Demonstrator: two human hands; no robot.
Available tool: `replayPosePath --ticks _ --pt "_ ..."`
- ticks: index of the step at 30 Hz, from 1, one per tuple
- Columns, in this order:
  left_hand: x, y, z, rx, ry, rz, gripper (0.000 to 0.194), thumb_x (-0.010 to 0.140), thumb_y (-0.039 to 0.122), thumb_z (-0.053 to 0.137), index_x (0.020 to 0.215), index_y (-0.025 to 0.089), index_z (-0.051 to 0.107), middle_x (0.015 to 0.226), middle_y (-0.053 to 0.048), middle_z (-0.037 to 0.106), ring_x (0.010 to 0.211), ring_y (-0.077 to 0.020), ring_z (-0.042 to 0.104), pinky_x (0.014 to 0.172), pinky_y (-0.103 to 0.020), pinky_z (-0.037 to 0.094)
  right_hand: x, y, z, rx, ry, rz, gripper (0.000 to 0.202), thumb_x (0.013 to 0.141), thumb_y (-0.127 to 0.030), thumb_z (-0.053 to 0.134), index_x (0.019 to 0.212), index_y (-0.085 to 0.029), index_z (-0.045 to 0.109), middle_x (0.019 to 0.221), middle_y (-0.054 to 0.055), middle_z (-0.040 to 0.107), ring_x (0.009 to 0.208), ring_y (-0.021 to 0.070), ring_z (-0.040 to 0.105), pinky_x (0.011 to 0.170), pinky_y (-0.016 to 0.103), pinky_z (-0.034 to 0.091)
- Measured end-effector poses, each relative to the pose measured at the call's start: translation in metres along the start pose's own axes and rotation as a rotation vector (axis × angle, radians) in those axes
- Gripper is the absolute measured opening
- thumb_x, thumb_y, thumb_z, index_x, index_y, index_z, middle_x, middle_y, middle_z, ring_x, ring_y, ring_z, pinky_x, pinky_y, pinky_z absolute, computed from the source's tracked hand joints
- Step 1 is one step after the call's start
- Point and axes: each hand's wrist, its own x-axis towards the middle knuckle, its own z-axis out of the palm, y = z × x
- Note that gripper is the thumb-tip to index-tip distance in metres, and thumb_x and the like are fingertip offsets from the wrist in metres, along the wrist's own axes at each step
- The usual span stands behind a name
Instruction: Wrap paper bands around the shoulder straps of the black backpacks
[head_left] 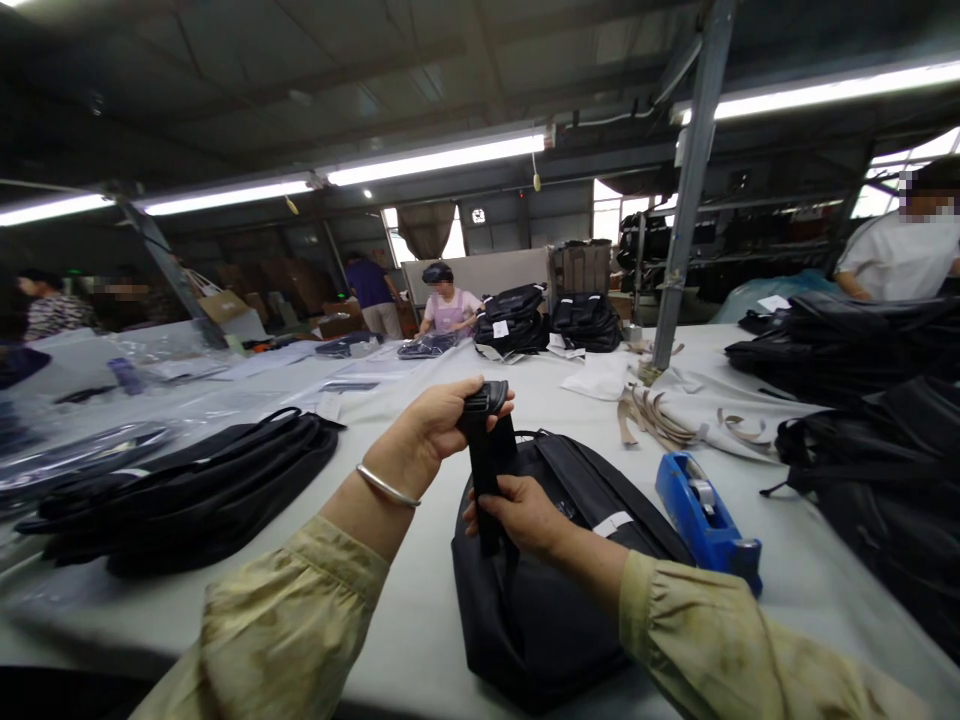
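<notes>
A black backpack point(555, 610) lies on the white table in front of me, with a small white label on it. My left hand point(442, 418) is closed on a black buckle point(487, 398) at the upper end of a black strap point(484, 465), held up above the bag. Lower down, my right hand point(521, 512) pinches the same strap between thumb and fingers. Part of the strap is hidden behind the right fingers. A silver bangle circles the left wrist.
A blue tape dispenser point(705, 520) stands right of the backpack. Black bags are piled at left point(217, 490) and right point(862, 345). Beige strips point(660, 415) lie near a metal post point(686, 190). Several people are beyond, one seated across the table point(450, 308).
</notes>
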Motion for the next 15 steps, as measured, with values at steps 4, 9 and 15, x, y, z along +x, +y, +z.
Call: replayPosePath --ticks 4,9,15 --pt "-0.015 -0.017 -0.008 0.083 0.023 0.020 0.028 0.091 0.026 0.051 0.097 0.003 0.065 0.075 -0.018 0.072 0.061 -0.0233 0.070 0.048 -0.028 0.056 0.022 0.020 -0.024 -0.354 0.125 -0.093 0.019 0.080 -0.031 0.058 0.076 -0.015 0.066 0.069 0.004 0.068 0.063 0.0160 0.063 0.064 0.031 0.051" --pt "-0.055 -0.072 -0.047 0.187 0.042 0.010 0.024 0.082 0.028 0.067 0.093 0.007 0.070 0.076 -0.014 0.073 0.062 -0.0200 0.067 0.052 -0.025 0.051 0.028 0.035 -0.050 -0.823 0.163 -0.142 0.019 0.077 -0.013 0.053 0.084 -0.018 0.071 0.084 0.005 0.073 0.081 0.0183 0.065 0.076 0.030 0.048" --pt "-0.092 -0.152 -0.077 0.133 0.154 -0.179 0.026 0.075 0.036 0.075 0.084 0.013 0.070 0.069 -0.012 0.069 0.056 -0.0188 0.062 0.048 -0.026 0.049 0.015 0.044 -0.053 -1.088 0.280 -0.002 0.026 0.076 -0.017 0.059 0.102 -0.018 0.063 0.097 0.009 0.068 0.090 0.0218 0.063 0.080 0.032 0.046"
